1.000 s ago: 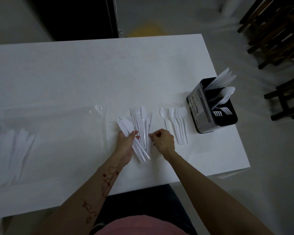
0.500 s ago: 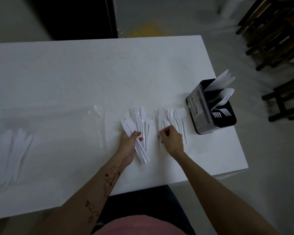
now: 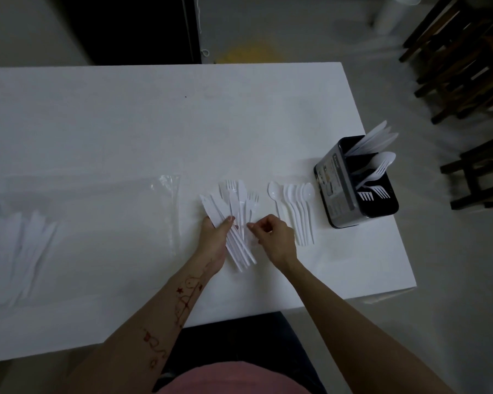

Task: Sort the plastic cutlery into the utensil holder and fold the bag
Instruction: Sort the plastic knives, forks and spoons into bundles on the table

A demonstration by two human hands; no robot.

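Plastic cutlery (image 3: pixel 234 214) lay fanned at centre frame on the desk (image 3: pixel 154 132), left hand (image 3: pixel 215 237) clamping the handles while right hand (image 3: pixel 273 234) pinched one piece, apparently sorting for the utensil holder (image 3: pixel 339 191) at right.

The broad white tabletop (image 3: pixel 154 132) looked matt and smooth, with a faint sheen. On it lay a clear plastic bag (image 3: pixel 165 200), thin, glossy and creased, catching light along its edge. The fanned white plastic knives and forks (image 3: pixel 234 206) and the row of white plastic spoons (image 3: pixel 299 211) looked smooth and slightly glossy, the spoon bowls shining a little. The black rectangular utensil holder (image 3: pixel 382 203) had a glossy dark wall, and its near side bore a grey printed paper label (image 3: pixel 335 183). The dark brown wooden chairs (image 3: pixel 467 66) looked dull-finished.
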